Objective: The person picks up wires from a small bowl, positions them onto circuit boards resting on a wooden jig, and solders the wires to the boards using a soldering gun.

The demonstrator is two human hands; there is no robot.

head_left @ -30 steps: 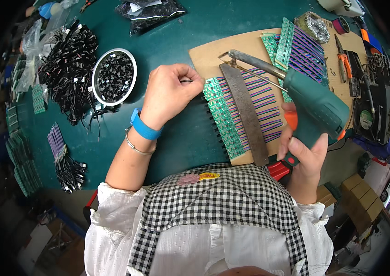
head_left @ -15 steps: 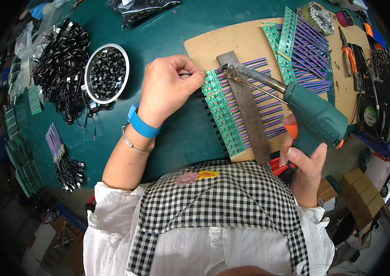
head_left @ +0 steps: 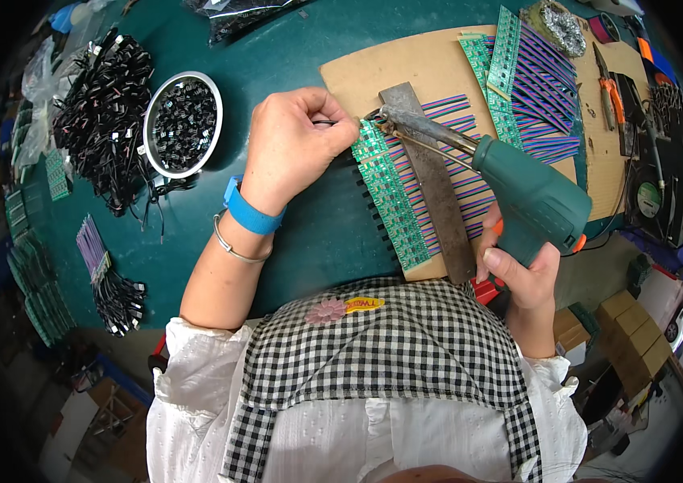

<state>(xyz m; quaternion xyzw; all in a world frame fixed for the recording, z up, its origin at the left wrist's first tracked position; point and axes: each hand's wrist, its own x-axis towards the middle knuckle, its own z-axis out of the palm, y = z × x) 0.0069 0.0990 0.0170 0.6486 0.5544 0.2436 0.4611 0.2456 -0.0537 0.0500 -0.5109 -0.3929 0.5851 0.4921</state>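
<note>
My right hand [head_left: 523, 274] grips the handle of a green soldering gun [head_left: 531, 197]. Its metal tip reaches the upper end of a green circuit board strip [head_left: 394, 197]. Just left of that end, my left hand [head_left: 297, 145] is closed in a pinch on a thin black wire [head_left: 324, 123], whose far end is hidden by the fingers. A flat metal bar [head_left: 438, 189] lies across the striped wires [head_left: 478, 193] that run right from the board. Small black parts line the board's left edge.
Under the board lies a cardboard sheet [head_left: 358, 76]. More boards with wires [head_left: 502, 64] rest at its far right, near pliers [head_left: 611, 97] and a coil of metal wool [head_left: 557, 30]. To the left stand a bowl of small black parts [head_left: 219, 105] and a heap of black cables [head_left: 104, 121].
The soldering gun has shifted left and slightly up, its tip now over the board's upper end. My left hand stays almost in place, still pinching the wire.
</note>
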